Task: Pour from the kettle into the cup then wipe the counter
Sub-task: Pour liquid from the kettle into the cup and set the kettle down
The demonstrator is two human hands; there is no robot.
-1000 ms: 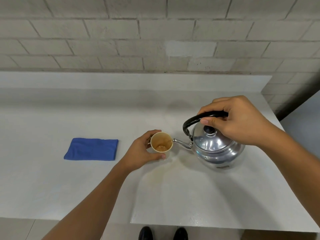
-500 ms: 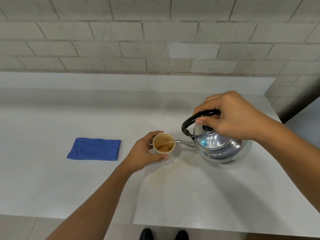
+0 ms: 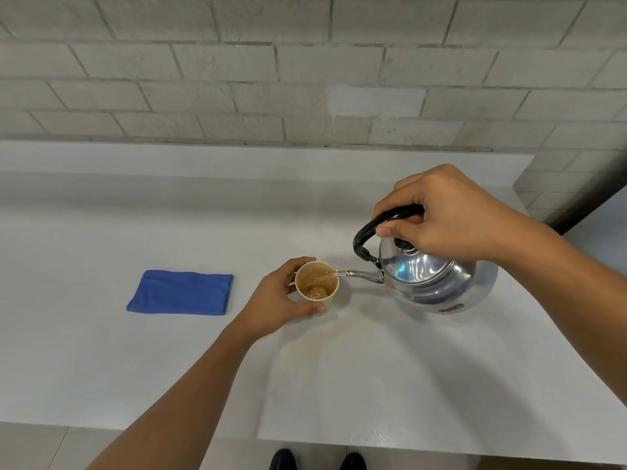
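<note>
A shiny metal kettle [image 3: 437,283] hangs tilted above the white counter [image 3: 373,385], its spout at the rim of a small beige paper cup [image 3: 317,283]. My right hand [image 3: 448,218] grips the kettle's black handle from above. A thin stream of brownish liquid runs from the spout into the cup, which holds brown liquid. My left hand [image 3: 278,300] wraps around the cup's left side and holds it standing on the counter. A folded blue cloth [image 3: 181,296] lies flat to the left of the cup, apart from both hands.
A brick wall and a low white backsplash [image 3: 237,164] close off the far side. The counter's front edge runs along the bottom, with dark shoes [image 3: 319,459] on the floor below it. A faint brownish stain [image 3: 325,334] marks the counter in front of the cup.
The kettle has risen off the counter and tipped further toward the cup. Liquid now streams from the spout, and the level in the cup has gone up. My left hand stays on the cup.
</note>
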